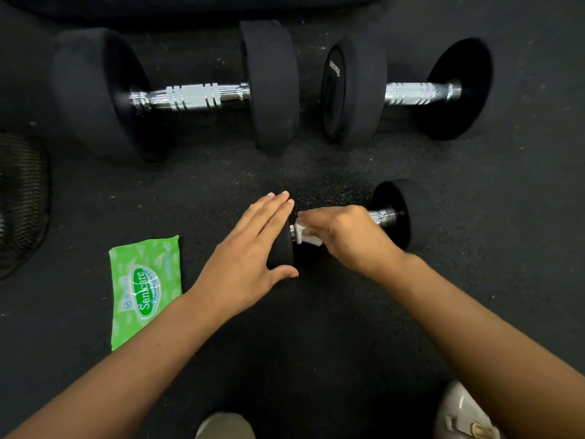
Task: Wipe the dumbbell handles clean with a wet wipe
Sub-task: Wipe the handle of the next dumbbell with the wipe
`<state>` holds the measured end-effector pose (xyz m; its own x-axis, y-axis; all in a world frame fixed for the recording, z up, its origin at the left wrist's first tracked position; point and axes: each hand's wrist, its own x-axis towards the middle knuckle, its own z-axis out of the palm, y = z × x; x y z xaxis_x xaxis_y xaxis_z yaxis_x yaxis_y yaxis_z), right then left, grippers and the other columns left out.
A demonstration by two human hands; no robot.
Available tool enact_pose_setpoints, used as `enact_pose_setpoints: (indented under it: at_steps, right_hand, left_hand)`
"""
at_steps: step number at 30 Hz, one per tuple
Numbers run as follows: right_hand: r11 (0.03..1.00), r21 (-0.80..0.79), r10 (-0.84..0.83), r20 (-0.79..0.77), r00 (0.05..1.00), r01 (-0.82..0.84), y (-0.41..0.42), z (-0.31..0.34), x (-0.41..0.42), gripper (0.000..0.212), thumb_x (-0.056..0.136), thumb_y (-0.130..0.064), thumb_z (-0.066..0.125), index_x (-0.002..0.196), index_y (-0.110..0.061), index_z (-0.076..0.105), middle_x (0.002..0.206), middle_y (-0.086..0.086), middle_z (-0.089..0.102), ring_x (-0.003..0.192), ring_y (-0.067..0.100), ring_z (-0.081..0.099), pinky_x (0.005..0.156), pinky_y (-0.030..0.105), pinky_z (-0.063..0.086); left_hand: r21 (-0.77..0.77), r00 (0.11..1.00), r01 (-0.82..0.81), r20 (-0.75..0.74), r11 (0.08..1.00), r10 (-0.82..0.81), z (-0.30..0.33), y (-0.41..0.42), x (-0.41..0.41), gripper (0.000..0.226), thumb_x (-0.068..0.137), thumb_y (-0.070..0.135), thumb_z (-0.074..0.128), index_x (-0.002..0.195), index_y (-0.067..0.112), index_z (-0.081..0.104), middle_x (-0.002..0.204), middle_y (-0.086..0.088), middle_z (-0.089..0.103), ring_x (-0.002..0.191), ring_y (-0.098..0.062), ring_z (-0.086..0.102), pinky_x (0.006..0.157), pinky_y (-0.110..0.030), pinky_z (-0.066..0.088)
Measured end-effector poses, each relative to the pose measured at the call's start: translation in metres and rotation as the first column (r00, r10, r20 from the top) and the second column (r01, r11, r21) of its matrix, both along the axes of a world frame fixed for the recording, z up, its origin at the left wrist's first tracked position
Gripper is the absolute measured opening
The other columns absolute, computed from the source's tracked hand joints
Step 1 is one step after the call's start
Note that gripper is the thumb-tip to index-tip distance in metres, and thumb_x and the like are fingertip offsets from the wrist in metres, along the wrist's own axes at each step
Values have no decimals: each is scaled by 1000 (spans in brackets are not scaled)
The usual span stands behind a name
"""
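A small black dumbbell [392, 210] lies on the dark floor in the middle. My left hand [250, 255] rests flat, fingers straight, on its left weight, with the thumb underneath. My right hand [345, 232] grips a white wet wipe [308, 237] wrapped round the chrome handle near the left weight. Only the handle's right end [381, 215] shows. A large dumbbell [190, 96] lies at the back left. A medium dumbbell [414, 93] lies at the back right. Both have bare chrome handles.
A green pack of wet wipes [145, 286] lies on the floor left of my left arm. A round black mesh object [19, 204] sits at the left edge. My shoes [462, 413] show at the bottom. The floor is dark speckled rubber.
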<state>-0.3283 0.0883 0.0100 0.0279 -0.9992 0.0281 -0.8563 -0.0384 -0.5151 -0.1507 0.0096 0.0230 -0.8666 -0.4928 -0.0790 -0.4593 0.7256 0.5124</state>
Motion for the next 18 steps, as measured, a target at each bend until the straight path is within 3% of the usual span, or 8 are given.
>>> enact_pose_setpoints:
  at_steps: [4,7,10,14,18]
  right_hand:
    - [977,-189,74,-115,991,-95,20,-21,5,29,85,-4,52,110,1,66,117,16,64,111,31,59,98,40,44]
    - [947,-312,27,-152,988,-74,25,-28,-11,29,84,4,57,112,1,65,119,15,63,112,29,59,96,42,47]
    - [951,-308,-41,-93,995,10,24,-37,8,28,85,2,58,112,3,64,121,18,61,115,31,56,99,44,44]
    - [937,-318,97,-158,983,-143,33,-33,-11,31,85,5,57,115,3,62,124,17,59,118,30,54,101,41,42]
    - [946,-318,-97,-69,993,70,18,-30,6,25,83,0,58,106,2,67,113,16,66,106,29,62,91,45,49]
  left_hand:
    - [-9,1000,-1,6,1000,1,-1,-1,1,97,71,42,73,147,18,18,153,11,11,140,-3,2,113,-23,9]
    - [-8,1000,-2,-5,1000,2,-2,2,1,96,72,42,73,147,18,17,153,12,10,141,-2,2,113,-24,9]
    - [-5,1000,-10,-12,1000,10,-2,0,0,96,72,42,73,147,19,17,152,14,9,140,-1,1,114,-23,8]
    - [12,1000,-18,-10,1000,18,-1,3,1,97,71,41,74,147,19,19,152,13,11,141,-2,3,113,-26,12]
    - [6,999,-22,-26,1000,23,-2,2,0,96,72,40,74,147,18,19,152,13,11,140,-1,2,114,-24,9]
